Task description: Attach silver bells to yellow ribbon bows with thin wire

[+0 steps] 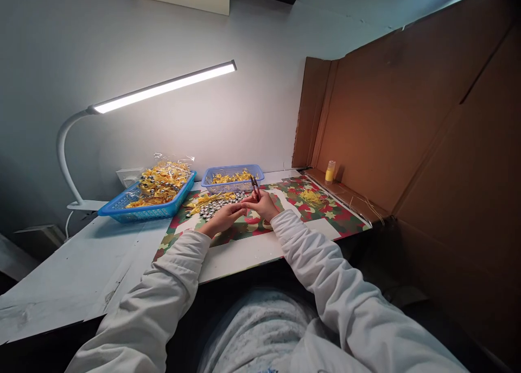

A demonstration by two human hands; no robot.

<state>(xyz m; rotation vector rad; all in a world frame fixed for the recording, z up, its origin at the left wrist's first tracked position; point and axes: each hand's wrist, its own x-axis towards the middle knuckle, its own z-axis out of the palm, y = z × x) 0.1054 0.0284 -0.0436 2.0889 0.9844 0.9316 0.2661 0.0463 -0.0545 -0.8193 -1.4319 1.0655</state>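
My right hand (265, 206) is closed around a slim dark two-pronged tool (255, 187), whose prongs point up and away from me. Just to its left, my left hand (226, 218) has its fingers pressed together, and the fingertips of both hands meet. Whatever lies between them is too small to make out. Beneath and behind the hands is a pile of shiny silver bead-like pieces (215, 206). Beside that pile lie yellow stringy pieces (205, 201). Both hands are over a camouflage-patterned sheet (252, 229) on the table.
A blue basket (138, 214) heaped with yellow and silver pieces stands left. Behind the hands is a smaller blue basket (233, 185). Yellow threads (311, 197) and a small yellow-filled bottle (330, 171) are right, by a cardboard wall (407, 118). A lamp (166, 87) reaches over the table.
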